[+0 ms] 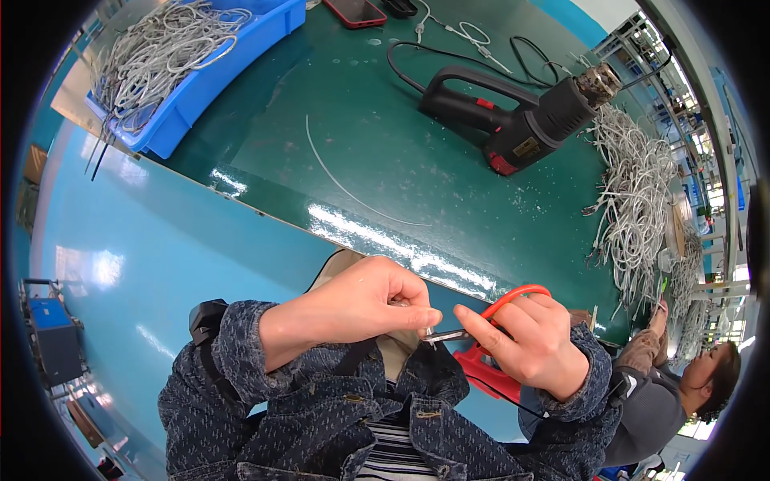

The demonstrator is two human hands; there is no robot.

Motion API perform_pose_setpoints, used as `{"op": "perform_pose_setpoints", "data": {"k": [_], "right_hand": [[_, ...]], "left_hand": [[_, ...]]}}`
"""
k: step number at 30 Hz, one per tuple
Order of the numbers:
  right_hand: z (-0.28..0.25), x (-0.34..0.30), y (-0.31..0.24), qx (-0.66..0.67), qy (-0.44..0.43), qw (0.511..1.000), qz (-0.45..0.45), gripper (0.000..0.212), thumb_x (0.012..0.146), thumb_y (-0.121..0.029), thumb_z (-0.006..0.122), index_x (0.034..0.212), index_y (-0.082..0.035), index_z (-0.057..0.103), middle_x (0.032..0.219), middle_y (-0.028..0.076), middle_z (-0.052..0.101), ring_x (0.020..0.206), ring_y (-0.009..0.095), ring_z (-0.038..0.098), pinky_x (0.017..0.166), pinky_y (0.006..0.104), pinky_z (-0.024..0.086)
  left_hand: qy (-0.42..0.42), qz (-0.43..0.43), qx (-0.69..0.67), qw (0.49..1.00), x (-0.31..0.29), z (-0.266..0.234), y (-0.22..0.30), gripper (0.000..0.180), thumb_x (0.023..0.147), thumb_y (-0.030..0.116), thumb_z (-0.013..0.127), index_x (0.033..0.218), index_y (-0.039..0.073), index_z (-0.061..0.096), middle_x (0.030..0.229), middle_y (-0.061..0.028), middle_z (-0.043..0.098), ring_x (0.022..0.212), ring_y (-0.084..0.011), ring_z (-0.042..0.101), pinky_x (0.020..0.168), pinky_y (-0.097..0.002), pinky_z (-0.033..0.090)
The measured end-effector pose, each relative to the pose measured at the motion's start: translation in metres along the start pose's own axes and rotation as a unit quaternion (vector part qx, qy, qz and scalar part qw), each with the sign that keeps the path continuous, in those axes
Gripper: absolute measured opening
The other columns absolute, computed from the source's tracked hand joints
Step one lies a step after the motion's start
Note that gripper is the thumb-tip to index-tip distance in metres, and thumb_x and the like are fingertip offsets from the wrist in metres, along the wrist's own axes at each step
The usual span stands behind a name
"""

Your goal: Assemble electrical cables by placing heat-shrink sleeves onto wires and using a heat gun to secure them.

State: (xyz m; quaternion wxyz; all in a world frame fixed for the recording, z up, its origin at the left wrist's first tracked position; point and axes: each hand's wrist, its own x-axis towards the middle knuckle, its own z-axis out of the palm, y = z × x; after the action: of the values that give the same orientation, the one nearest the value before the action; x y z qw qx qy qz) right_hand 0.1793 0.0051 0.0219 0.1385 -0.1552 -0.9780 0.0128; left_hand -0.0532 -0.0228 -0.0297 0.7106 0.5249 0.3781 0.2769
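Heat gun: the heat gun [521, 132] is crisp, its black casing evenly lit
Room light: bright, cool; reflections suggest light from above
Bench glare: harsh white streaks on the bench [361, 144], below and left of the heat gun
Floor shine: blurry pale patches on the blue floor [152, 264], far left of the heat gun
Floor shadow: soft, broad, left of and below the heat gun
Hands: left hand [369, 297] and right hand [521, 337], below the heat gun, look free of motion blur
Fisheye rim: black surround; the blue bin [249, 58], left of the heat gun, bows
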Motion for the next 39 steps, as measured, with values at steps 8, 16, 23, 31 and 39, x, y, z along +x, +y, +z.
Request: {"op": "perform_pose_setpoints", "data": {"k": [8, 16, 23, 31, 39], "right_hand": [[-0.002, 0.002, -0.004, -0.028, -0.01, 1.0, 0.005, 0.047, 0.056, -0.013, 0.061, 0.102, -0.008, 0.066, 0.062, -0.001, 0.044, 0.052, 0.013, 0.046, 0.046, 0.0274, 0.036], [-0.003, 0.0, -0.013, -0.115, -0.031, 0.993, -0.006, 0.041, 0.06, -0.011, 0.058, 0.1, -0.007, 0.067, 0.059, -0.002, 0.036, 0.051, 0.01, 0.043, 0.045, 0.0241, 0.033], [0.001, -0.007, -0.012, -0.08, -0.024, 0.996, -0.006, 0.042, 0.061, -0.01, 0.058, 0.102, -0.006, 0.066, 0.059, -0.002, 0.036, 0.048, 0.009, 0.041, 0.044, 0.0231, 0.034], [-0.001, -0.014, -0.008, -0.008, 0.032, 0.999, 0.036, 0.046, 0.058, -0.009, 0.06, 0.103, -0.006, 0.066, 0.062, -0.001, 0.043, 0.05, 0.014, 0.044, 0.045, 0.027, 0.036], [-0.006, -0.003, -0.009, -0.017, -0.007, 0.999, 0.038, 0.045, 0.056, -0.012, 0.06, 0.101, -0.01, 0.067, 0.065, 0.0, 0.047, 0.055, 0.016, 0.046, 0.051, 0.0303, 0.037]], "left_hand": [[0.009, -0.025, -0.024, 0.999, 0.0, 0.003, 0.004, 0.026, 0.082, 0.025, 0.064, 0.067, 0.004, 0.064, 0.054, 0.0053, 0.047, 0.052, -0.0024, 0.036, 0.046, -0.0228, 0.026], [0.008, -0.043, -0.019, 0.999, 0.003, 0.002, -0.002, 0.025, 0.082, 0.023, 0.064, 0.067, 0.004, 0.064, 0.057, 0.0028, 0.054, 0.053, -0.0029, 0.042, 0.047, -0.0227, 0.03], [0.014, 0.015, 0.045, 0.999, 0.003, 0.002, 0.002, 0.027, 0.082, 0.023, 0.064, 0.065, 0.002, 0.063, 0.055, 0.0, 0.054, 0.052, -0.0047, 0.043, 0.047, -0.0244, 0.031], [0.024, 0.036, 0.113, 0.993, -0.001, -0.001, 0.01, 0.027, 0.082, 0.022, 0.064, 0.065, 0.001, 0.063, 0.054, -0.0033, 0.054, 0.051, -0.0072, 0.044, 0.047, -0.0251, 0.033], [0.022, 0.043, 0.134, 0.99, -0.002, 0.0, 0.016, 0.026, 0.081, 0.02, 0.063, 0.065, 0.0, 0.063, 0.054, -0.0049, 0.055, 0.05, -0.0086, 0.045, 0.047, -0.027, 0.035]]}}
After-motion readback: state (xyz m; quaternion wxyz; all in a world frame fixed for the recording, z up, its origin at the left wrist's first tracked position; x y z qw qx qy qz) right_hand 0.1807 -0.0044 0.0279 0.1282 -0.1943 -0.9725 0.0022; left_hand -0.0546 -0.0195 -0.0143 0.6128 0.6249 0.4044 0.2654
